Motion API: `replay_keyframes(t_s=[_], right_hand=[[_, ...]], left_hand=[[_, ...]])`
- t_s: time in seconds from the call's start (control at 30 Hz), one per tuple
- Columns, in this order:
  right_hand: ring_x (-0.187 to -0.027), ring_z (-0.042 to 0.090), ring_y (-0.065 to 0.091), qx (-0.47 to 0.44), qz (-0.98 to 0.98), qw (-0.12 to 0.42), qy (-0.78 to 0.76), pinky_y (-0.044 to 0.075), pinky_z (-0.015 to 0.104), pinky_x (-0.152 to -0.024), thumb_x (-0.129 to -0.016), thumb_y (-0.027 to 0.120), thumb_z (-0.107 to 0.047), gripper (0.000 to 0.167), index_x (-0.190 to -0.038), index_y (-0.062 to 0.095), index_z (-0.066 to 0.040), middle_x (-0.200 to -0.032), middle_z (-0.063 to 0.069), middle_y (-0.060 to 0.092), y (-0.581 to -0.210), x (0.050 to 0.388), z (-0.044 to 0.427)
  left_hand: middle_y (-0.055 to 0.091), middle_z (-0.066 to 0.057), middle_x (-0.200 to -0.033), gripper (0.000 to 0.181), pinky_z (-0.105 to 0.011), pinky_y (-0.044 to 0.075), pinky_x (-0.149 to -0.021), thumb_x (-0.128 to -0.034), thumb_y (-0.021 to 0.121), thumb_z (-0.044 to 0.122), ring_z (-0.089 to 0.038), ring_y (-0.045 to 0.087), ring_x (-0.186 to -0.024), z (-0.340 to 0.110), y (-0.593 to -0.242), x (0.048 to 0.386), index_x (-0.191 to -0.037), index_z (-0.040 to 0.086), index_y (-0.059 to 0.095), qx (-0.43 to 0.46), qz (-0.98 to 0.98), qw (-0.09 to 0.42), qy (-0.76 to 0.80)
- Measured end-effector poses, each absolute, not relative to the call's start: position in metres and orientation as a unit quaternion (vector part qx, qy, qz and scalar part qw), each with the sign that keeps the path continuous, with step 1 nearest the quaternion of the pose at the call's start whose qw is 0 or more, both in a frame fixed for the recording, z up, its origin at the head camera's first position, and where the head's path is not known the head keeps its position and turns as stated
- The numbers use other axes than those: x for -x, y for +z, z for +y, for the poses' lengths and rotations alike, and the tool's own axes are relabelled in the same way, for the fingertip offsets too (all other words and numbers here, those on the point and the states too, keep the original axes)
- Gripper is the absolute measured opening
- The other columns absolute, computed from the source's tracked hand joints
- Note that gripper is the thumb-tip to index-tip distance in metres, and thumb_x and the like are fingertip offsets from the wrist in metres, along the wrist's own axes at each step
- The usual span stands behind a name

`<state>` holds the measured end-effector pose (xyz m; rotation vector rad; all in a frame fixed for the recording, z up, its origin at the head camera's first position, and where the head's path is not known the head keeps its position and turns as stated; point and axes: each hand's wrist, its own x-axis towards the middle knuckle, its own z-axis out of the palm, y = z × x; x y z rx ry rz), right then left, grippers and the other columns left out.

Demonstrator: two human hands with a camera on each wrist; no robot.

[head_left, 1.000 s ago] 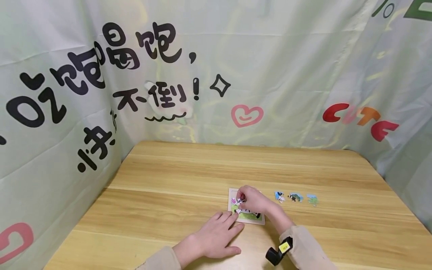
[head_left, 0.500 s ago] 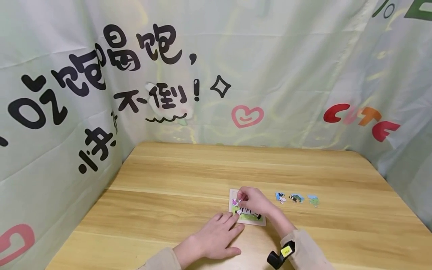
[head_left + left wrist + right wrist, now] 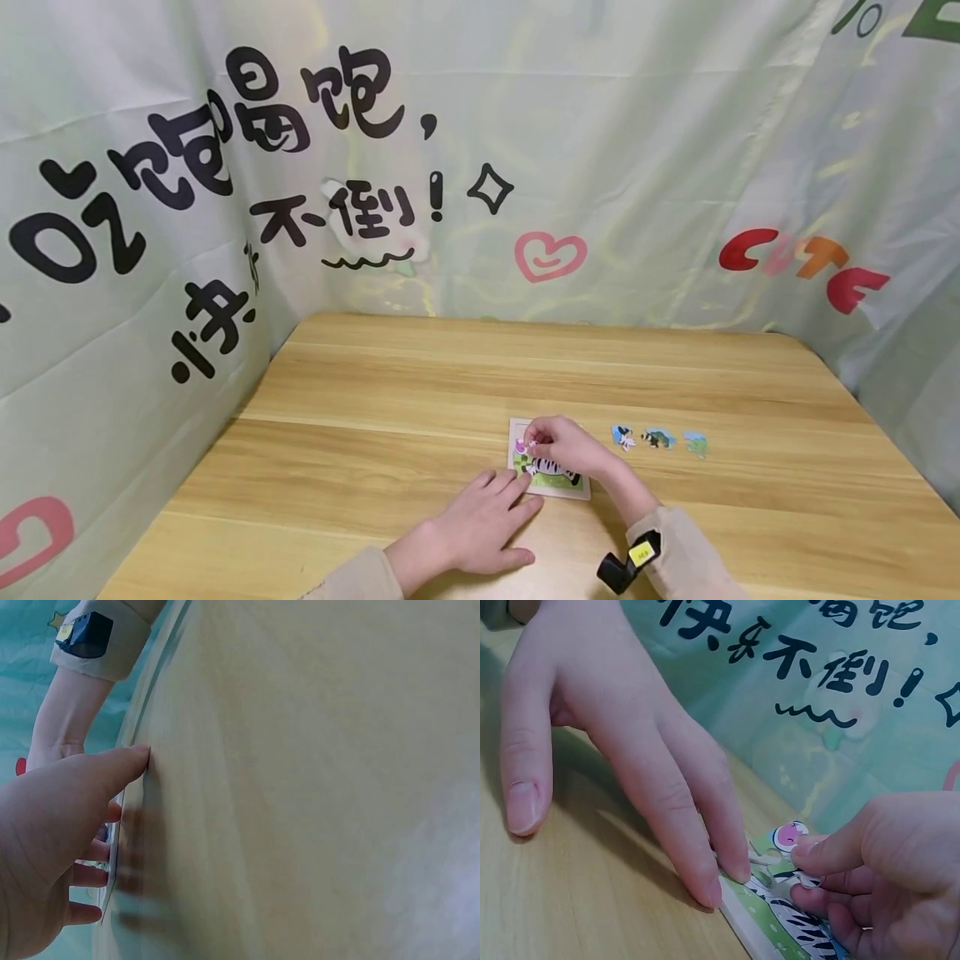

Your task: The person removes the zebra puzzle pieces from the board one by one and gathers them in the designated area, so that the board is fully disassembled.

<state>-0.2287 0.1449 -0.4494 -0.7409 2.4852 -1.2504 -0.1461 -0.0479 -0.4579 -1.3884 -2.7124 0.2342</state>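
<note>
A small zebra jigsaw puzzle [image 3: 555, 480] in a pale frame lies flat on the table. My right hand [image 3: 566, 443] is over its upper part. In the right wrist view, thumb and fingers pinch a small jigsaw piece [image 3: 808, 880] with black and white marks, mostly hidden by the fingers. Beside it shows the zebra's pink muzzle [image 3: 789, 835]. My left hand [image 3: 480, 521] lies with fingers extended, its fingertips on the puzzle's near left edge. The left wrist view shows the left thumb against the table and the other fingers at the frame's edge.
Three loose jigsaw pieces lie in a row right of the puzzle: a blue and white one [image 3: 623, 437], a dark green one [image 3: 658, 438] and a light green one [image 3: 696, 444]. A printed curtain [image 3: 637, 167] stands behind the wooden table [image 3: 360, 392].
My right hand makes only small shifts over the zebra's head area, still pinching the piece. The left hand stays in place on the puzzle's edge.
</note>
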Motion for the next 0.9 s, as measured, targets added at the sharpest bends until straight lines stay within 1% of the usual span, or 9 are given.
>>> replay_keyframes(t_s=[0.1, 0.33, 0.57, 0.7, 0.9], right_hand=[[-0.072, 0.015, 0.051, 0.254, 0.849, 0.137, -0.443, 0.045, 0.025, -0.062, -0.085, 0.059, 0.002, 0.008, -0.083, 0.058, -0.005, -0.075, 0.001, 0.055, -0.45, 0.23, 0.145], [-0.074, 0.016, 0.053, 0.258, 0.848, 0.126, -0.446, 0.046, 0.025, -0.065, -0.084, 0.059, 0.001, 0.005, -0.085, 0.059, -0.004, -0.077, 0.001, 0.056, -0.448, 0.228, 0.147], [-0.076, 0.017, 0.054, 0.227, 0.844, 0.113, -0.473, 0.047, 0.029, -0.068, -0.085, 0.06, -0.004, 0.006, -0.09, 0.061, -0.005, -0.081, 0.003, 0.058, -0.442, 0.228, 0.157], [-0.076, 0.02, 0.054, 0.206, 0.836, 0.113, -0.495, 0.048, 0.031, -0.067, -0.084, 0.062, -0.007, 0.01, -0.093, 0.061, -0.003, -0.083, 0.006, 0.058, -0.435, 0.226, 0.168], [-0.079, 0.022, 0.057, 0.182, 0.83, 0.12, -0.514, 0.051, 0.034, -0.069, -0.087, 0.061, -0.009, 0.016, -0.1, 0.059, 0.002, -0.087, 0.01, 0.06, -0.43, 0.22, 0.196]], left_hand=[[0.035, -0.008, -0.145, 0.067, -0.041, 0.03, -0.104, -0.0888, 0.037, 0.063, -0.023, 0.033, -0.13, -0.048, -0.456, 0.147, -0.14, 0.02, 0.04, 0.452, -0.888, 0.038, 0.077], [0.034, -0.007, -0.145, 0.066, -0.04, 0.031, -0.104, -0.0899, 0.035, 0.063, -0.022, 0.033, -0.13, -0.05, -0.458, 0.148, -0.14, 0.02, 0.041, 0.455, -0.886, 0.038, 0.076], [0.035, -0.007, -0.145, 0.066, -0.04, 0.031, -0.104, -0.0901, 0.034, 0.063, -0.023, 0.033, -0.13, -0.051, -0.459, 0.147, -0.139, 0.02, 0.041, 0.454, -0.887, 0.044, 0.073], [0.035, -0.007, -0.145, 0.066, -0.04, 0.031, -0.104, -0.0901, 0.035, 0.063, -0.023, 0.033, -0.13, -0.051, -0.459, 0.147, -0.14, 0.019, 0.041, 0.452, -0.888, 0.044, 0.069], [0.033, -0.007, -0.146, 0.067, -0.041, 0.03, -0.104, -0.0901, 0.034, 0.063, -0.023, 0.032, -0.131, -0.05, -0.459, 0.147, -0.141, 0.02, 0.039, 0.45, -0.89, 0.036, 0.068]])
